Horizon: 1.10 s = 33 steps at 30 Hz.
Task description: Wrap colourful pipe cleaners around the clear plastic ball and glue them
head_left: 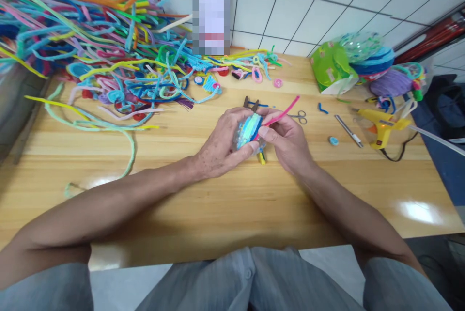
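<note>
My left hand (221, 148) is closed round a small wound piece of light-blue pipe cleaners (248, 129), held over the middle of the wooden table (232, 204). My right hand (288, 141) pinches a pink pipe cleaner (281, 112) whose near end meets the blue piece and whose far end sticks up to the right. A small yellow bit (262, 158) shows just below the two hands.
A big heap of coloured pipe cleaners (109, 44) covers the table's back left. Pliers (251, 103) and small scissors (300, 117) lie behind my hands. To the right are a yellow glue gun (381, 127), a metal tool (348, 131), a green bag (332, 69) and coiled pieces.
</note>
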Each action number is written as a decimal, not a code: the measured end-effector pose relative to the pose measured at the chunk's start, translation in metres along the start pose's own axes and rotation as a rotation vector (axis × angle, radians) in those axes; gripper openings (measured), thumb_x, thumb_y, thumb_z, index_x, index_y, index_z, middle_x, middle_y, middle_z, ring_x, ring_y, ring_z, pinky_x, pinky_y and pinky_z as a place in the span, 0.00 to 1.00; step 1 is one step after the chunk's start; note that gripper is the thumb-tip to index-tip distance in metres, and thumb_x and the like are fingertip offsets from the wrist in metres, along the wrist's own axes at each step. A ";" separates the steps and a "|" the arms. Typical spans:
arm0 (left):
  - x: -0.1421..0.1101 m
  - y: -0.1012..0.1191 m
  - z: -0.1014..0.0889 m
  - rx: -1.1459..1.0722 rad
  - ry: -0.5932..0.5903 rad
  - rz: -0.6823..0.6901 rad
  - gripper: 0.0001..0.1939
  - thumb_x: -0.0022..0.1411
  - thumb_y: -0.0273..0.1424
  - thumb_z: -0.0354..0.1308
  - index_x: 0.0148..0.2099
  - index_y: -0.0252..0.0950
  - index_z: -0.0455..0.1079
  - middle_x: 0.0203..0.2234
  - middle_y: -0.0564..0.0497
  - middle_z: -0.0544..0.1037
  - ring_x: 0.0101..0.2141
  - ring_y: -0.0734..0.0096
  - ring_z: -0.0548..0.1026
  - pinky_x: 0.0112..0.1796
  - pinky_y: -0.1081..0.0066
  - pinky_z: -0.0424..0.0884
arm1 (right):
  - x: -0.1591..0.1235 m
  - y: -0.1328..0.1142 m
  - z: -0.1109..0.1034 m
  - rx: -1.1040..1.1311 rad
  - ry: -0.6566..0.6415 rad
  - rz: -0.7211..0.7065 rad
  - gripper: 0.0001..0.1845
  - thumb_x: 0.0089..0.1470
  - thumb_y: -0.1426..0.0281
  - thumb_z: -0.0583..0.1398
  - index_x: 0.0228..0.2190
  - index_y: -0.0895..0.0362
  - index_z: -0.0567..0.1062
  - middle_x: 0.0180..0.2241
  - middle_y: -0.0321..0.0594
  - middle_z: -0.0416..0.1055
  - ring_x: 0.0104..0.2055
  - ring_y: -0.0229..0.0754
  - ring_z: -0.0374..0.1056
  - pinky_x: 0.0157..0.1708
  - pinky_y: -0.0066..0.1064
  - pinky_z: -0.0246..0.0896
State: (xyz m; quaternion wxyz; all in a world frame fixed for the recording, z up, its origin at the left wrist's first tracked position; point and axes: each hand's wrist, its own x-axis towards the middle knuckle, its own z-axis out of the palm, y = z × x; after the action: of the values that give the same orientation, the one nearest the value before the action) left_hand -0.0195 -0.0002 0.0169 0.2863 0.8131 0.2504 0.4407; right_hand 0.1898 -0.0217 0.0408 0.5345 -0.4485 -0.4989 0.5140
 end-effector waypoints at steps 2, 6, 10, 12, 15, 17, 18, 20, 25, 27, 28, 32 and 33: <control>0.000 0.001 -0.001 0.012 -0.016 0.011 0.28 0.76 0.39 0.62 0.71 0.40 0.59 0.64 0.37 0.72 0.66 0.51 0.72 0.66 0.47 0.71 | 0.000 0.001 0.000 -0.017 -0.002 -0.012 0.17 0.49 0.54 0.80 0.34 0.47 0.83 0.52 0.35 0.80 0.52 0.43 0.75 0.54 0.37 0.74; 0.003 0.003 -0.003 0.010 -0.028 -0.017 0.26 0.76 0.44 0.61 0.69 0.41 0.62 0.64 0.37 0.73 0.67 0.49 0.71 0.65 0.46 0.72 | -0.001 0.001 0.000 -0.086 0.000 -0.015 0.21 0.48 0.52 0.80 0.33 0.48 0.81 0.53 0.37 0.79 0.56 0.47 0.75 0.59 0.41 0.73; 0.006 0.006 -0.003 -0.039 -0.022 -0.051 0.21 0.79 0.45 0.58 0.66 0.43 0.66 0.60 0.41 0.77 0.62 0.54 0.75 0.63 0.51 0.74 | -0.001 -0.001 0.000 -0.077 -0.002 -0.012 0.20 0.48 0.52 0.80 0.33 0.48 0.82 0.53 0.37 0.79 0.57 0.46 0.75 0.60 0.40 0.73; 0.006 0.006 -0.003 -0.042 -0.010 -0.044 0.21 0.79 0.45 0.59 0.67 0.43 0.66 0.60 0.42 0.77 0.61 0.55 0.76 0.62 0.51 0.75 | 0.000 -0.001 -0.001 -0.045 -0.017 0.001 0.19 0.50 0.52 0.80 0.34 0.48 0.82 0.53 0.36 0.79 0.53 0.45 0.76 0.55 0.38 0.76; 0.003 0.004 -0.002 0.011 0.008 -0.031 0.26 0.78 0.44 0.60 0.71 0.42 0.62 0.64 0.39 0.75 0.65 0.53 0.74 0.65 0.49 0.73 | 0.001 -0.002 -0.002 -0.038 -0.025 0.011 0.20 0.50 0.50 0.79 0.33 0.48 0.81 0.53 0.37 0.79 0.51 0.44 0.76 0.51 0.38 0.77; 0.001 0.003 -0.001 0.046 0.006 -0.021 0.29 0.78 0.44 0.60 0.73 0.41 0.59 0.66 0.38 0.73 0.67 0.50 0.71 0.67 0.46 0.71 | 0.002 -0.002 -0.003 -0.058 -0.014 -0.003 0.20 0.50 0.50 0.79 0.33 0.48 0.81 0.54 0.37 0.79 0.52 0.46 0.76 0.53 0.40 0.77; 0.001 0.002 0.000 0.052 0.003 -0.015 0.29 0.78 0.44 0.60 0.73 0.41 0.59 0.66 0.37 0.72 0.68 0.50 0.71 0.67 0.45 0.71 | 0.002 -0.003 -0.003 -0.067 -0.011 -0.012 0.21 0.49 0.50 0.79 0.33 0.48 0.81 0.54 0.37 0.79 0.54 0.46 0.76 0.55 0.41 0.77; 0.000 0.002 0.001 0.051 0.001 0.001 0.28 0.78 0.43 0.61 0.72 0.42 0.60 0.65 0.38 0.72 0.68 0.49 0.70 0.67 0.44 0.71 | 0.002 -0.003 -0.002 -0.082 -0.016 -0.020 0.21 0.48 0.50 0.80 0.33 0.48 0.81 0.54 0.38 0.79 0.55 0.48 0.75 0.58 0.43 0.75; 0.001 0.004 0.003 0.018 0.021 0.017 0.25 0.77 0.42 0.61 0.69 0.42 0.61 0.62 0.39 0.74 0.66 0.51 0.71 0.65 0.47 0.73 | 0.000 -0.004 -0.002 -0.092 -0.042 -0.042 0.19 0.49 0.52 0.80 0.32 0.48 0.82 0.54 0.38 0.79 0.59 0.48 0.75 0.64 0.45 0.72; 0.001 0.004 0.003 0.004 0.025 0.000 0.25 0.77 0.43 0.61 0.68 0.42 0.61 0.61 0.40 0.74 0.64 0.52 0.73 0.63 0.49 0.75 | 0.001 -0.004 -0.003 -0.092 -0.044 -0.042 0.18 0.50 0.53 0.80 0.32 0.48 0.82 0.54 0.38 0.79 0.59 0.48 0.74 0.63 0.45 0.72; 0.000 0.004 0.003 0.000 0.027 -0.008 0.24 0.78 0.44 0.61 0.68 0.43 0.62 0.61 0.40 0.74 0.63 0.53 0.74 0.63 0.49 0.75 | 0.001 -0.004 -0.004 -0.090 -0.042 -0.034 0.18 0.50 0.52 0.79 0.33 0.48 0.82 0.54 0.38 0.79 0.57 0.48 0.75 0.61 0.44 0.73; -0.002 0.001 0.002 0.005 0.022 -0.025 0.26 0.79 0.46 0.60 0.70 0.43 0.61 0.63 0.40 0.74 0.65 0.53 0.74 0.63 0.50 0.75 | 0.004 -0.004 -0.007 -0.068 -0.024 0.006 0.18 0.51 0.52 0.79 0.33 0.49 0.82 0.52 0.37 0.80 0.50 0.45 0.76 0.53 0.40 0.76; -0.002 0.001 0.002 0.012 0.018 -0.028 0.27 0.79 0.46 0.59 0.71 0.43 0.59 0.64 0.39 0.73 0.65 0.53 0.73 0.64 0.49 0.75 | 0.005 -0.004 -0.008 -0.067 -0.019 0.009 0.18 0.50 0.52 0.79 0.33 0.49 0.82 0.52 0.37 0.80 0.49 0.45 0.75 0.52 0.40 0.76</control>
State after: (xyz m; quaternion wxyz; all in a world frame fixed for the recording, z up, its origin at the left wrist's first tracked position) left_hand -0.0188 -0.0028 0.0152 0.2852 0.8072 0.2668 0.4426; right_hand 0.1979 -0.0171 0.0440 0.5123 -0.4633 -0.5189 0.5036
